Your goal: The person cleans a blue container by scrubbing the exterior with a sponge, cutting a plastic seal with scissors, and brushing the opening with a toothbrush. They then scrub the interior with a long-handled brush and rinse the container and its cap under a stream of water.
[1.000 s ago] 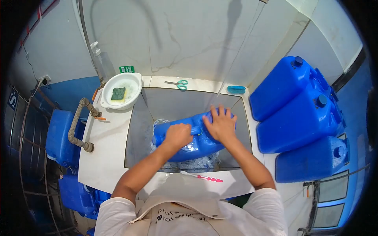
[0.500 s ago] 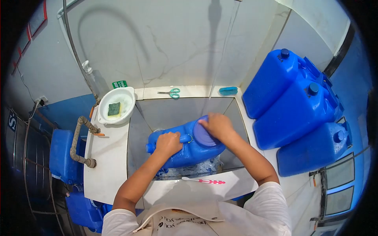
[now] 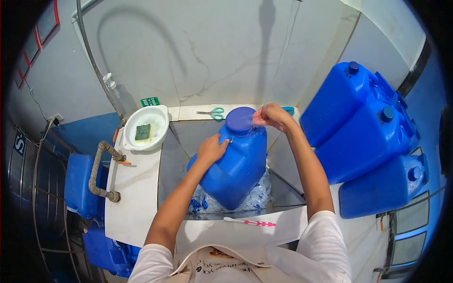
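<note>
A blue water jug [image 3: 238, 165] stands tilted in the sink [image 3: 177, 141], its wide purple-blue lid [image 3: 240, 119] turned upward. My left hand [image 3: 212, 150] is closed round the jug's handle on its left side. Beside the lid's right edge is my right hand [image 3: 272, 117], fingers pinched together. A pale, see-through wisp shows between these fingertips and the jug's neck; I cannot tell what it is. Under the jug lies a heap of clear and blue crumpled plastic [image 3: 257, 195].
A white basin [image 3: 163, 134] with a green-yellow sponge [image 3: 143, 132] stands left. Scissors [image 3: 216, 113] lie on the back ledge, a pink-and-white toothbrush [image 3: 252, 222] on the front edge. Blue jugs [image 3: 351, 141] line the right side. A pipe [image 3: 96, 174] rises at left.
The jug has swung from lying sideways to a more upright tilt, lid now on top. My right hand has moved from gripping over the lid to a pinch at its right edge.
</note>
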{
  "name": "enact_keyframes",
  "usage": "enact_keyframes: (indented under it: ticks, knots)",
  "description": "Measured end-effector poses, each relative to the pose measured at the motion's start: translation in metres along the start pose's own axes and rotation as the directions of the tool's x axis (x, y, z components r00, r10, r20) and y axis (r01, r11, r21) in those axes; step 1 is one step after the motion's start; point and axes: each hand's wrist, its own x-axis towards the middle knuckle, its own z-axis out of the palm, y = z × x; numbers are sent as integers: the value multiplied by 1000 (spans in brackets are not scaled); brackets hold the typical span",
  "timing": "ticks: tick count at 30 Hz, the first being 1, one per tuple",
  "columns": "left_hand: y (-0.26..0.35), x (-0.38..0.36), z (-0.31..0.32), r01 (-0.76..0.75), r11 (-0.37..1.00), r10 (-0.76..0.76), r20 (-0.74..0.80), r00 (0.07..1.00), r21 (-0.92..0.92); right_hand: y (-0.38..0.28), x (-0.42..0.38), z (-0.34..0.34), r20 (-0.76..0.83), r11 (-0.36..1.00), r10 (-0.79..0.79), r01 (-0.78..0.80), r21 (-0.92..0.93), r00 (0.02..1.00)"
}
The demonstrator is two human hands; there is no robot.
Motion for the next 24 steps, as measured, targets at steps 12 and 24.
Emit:
enact_keyframes:
  ticks: [12, 24]
  knots:
    - [62, 75, 42, -442, 855, 492, 157, 856, -271, -24, -7, 5, 112, 993, 23, -36, 114, 993]
    - [31, 23, 11, -286, 951, 230, 349, 909, 118, -29, -3, -2, 28, 986, -20, 24, -167, 999]
